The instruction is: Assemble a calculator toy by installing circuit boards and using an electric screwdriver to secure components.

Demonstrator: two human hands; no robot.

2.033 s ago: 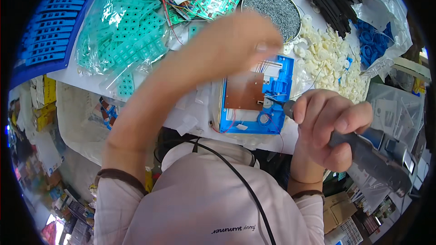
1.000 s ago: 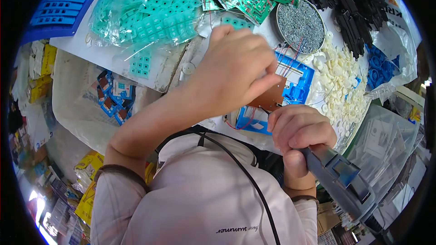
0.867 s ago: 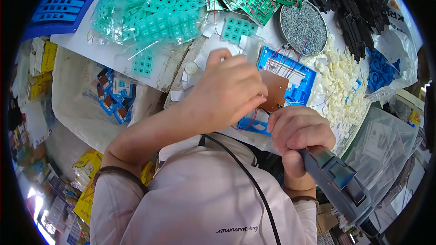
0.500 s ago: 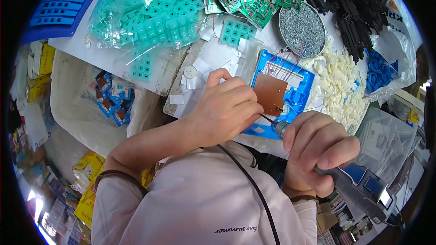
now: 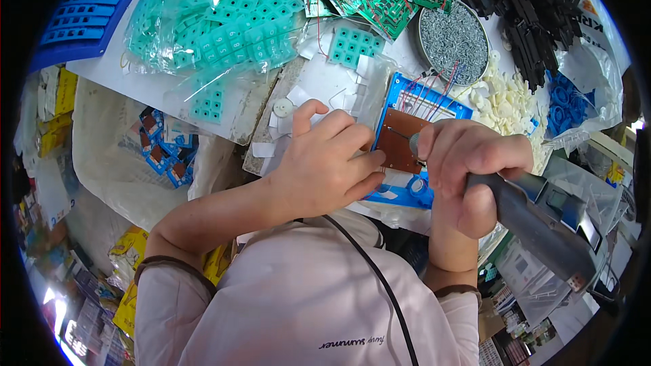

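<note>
Crowding the blue casing (image 5: 401,194) are cream pieces (image 5: 513,105) and metal bits (image 5: 452,42).

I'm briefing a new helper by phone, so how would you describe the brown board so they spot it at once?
On the white work surface, find the blue casing just right of the left hand. The brown board lies on it, with the grey driver in the right hand pointing across it. Its brown face sets it apart from the green circuit boards piled farther off.

Blue casing (image 5: 405,197) partly behind right hand (image 5: 475,163)
</note>
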